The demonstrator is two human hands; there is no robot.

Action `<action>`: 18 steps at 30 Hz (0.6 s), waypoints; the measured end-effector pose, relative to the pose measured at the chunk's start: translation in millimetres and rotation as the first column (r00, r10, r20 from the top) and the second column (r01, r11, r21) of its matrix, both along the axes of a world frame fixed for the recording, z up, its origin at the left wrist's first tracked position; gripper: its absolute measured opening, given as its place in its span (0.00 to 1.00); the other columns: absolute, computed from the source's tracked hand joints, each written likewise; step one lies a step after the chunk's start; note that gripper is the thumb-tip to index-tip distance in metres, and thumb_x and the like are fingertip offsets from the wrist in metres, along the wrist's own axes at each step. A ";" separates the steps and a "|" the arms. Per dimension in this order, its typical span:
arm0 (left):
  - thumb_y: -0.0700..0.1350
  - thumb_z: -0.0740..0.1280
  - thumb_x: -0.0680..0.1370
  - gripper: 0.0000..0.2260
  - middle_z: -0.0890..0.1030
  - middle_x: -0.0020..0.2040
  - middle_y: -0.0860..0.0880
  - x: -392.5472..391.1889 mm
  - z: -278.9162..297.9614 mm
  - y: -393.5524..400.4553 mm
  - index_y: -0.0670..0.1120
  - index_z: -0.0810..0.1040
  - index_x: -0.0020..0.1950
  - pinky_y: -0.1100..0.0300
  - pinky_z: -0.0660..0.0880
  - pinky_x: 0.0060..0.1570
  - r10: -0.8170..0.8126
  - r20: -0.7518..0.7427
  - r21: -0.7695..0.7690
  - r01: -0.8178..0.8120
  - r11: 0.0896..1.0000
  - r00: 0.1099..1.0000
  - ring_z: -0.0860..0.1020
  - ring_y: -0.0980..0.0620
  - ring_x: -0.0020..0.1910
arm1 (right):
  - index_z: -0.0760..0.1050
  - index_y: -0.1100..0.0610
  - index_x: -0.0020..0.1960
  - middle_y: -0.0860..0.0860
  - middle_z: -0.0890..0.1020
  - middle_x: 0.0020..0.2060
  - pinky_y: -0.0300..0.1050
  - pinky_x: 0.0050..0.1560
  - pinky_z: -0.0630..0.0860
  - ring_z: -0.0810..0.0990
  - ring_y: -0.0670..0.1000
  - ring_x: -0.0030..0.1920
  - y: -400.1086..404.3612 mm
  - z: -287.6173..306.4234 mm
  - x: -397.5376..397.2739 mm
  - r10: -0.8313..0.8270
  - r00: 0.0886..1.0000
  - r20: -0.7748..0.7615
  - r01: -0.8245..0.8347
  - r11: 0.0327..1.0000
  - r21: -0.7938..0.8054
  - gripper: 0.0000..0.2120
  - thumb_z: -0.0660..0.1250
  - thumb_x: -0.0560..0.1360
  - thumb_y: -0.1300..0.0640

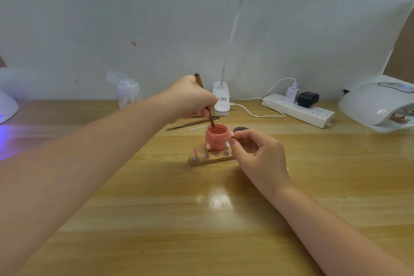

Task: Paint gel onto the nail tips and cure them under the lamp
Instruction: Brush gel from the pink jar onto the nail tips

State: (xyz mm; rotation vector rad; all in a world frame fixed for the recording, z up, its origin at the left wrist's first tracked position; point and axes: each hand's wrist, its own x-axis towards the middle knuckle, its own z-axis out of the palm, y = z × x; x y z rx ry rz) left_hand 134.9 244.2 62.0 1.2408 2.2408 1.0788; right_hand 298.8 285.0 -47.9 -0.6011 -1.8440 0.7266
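**A:** Left hand [190,98] is up over the pink gel pot [216,139], grip pinched round a brown brush [205,102], and the bristle end is down inside the open pot.

**B:** And the right hand [255,152]? Its grip is pinching something small just beside the pot's right rim, with pink showing at the fingertips. I can't tell whether it's a nail tip.

**A:** The pot sits mid-table, well back from the near edge. Touching its front is the wooden holder strip [211,159], with nail tips [208,146] standing on little metal stands.

**B:** A dark lid [240,129] lies just behind the pot on the right, and a second brush [192,123] lies flat on the table behind it.

**A:** Along the far edge: a clear pump bottle [128,92], the desk lamp's clip base [221,99], a white power strip [298,110].

**B:** The white curing lamp [376,105] is at the far right corner, something inside its opening.
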 end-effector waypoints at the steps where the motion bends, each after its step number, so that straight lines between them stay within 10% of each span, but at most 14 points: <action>1: 0.41 0.67 0.71 0.06 0.81 0.28 0.48 -0.4 2.3 4.6 0.40 0.81 0.44 0.68 0.67 0.23 -0.007 0.006 -0.040 0.007 0.999 1.000 0.71 0.57 0.21 | 0.80 0.50 0.41 0.42 0.82 0.34 0.37 0.37 0.77 0.80 0.41 0.34 0.3 -0.1 0.0 -0.004 1.000 -0.003 0.004 1.000 0.017 0.08 0.73 0.71 0.63; 10: 0.38 0.66 0.73 0.03 0.79 0.24 0.50 4.0 -11.4 16.0 0.41 0.76 0.39 0.69 0.64 0.20 -0.055 0.044 -0.175 0.062 0.983 0.997 0.69 0.57 0.15 | 0.80 0.51 0.40 0.40 0.80 0.32 0.34 0.35 0.75 0.79 0.40 0.33 1.1 -1.8 -1.7 -0.007 1.000 -0.010 0.007 0.998 0.064 0.08 0.73 0.70 0.64; 18: 0.39 0.63 0.75 0.05 0.77 0.23 0.50 -29.4 -14.1 -2.4 0.41 0.77 0.42 0.70 0.65 0.22 0.117 0.499 0.005 -0.137 0.991 0.859 0.67 0.58 0.19 | 0.82 0.55 0.42 0.44 0.82 0.34 0.36 0.38 0.77 0.80 0.43 0.36 2.1 -4.5 -3.0 -0.001 1.000 0.008 0.000 0.997 0.073 0.06 0.73 0.70 0.65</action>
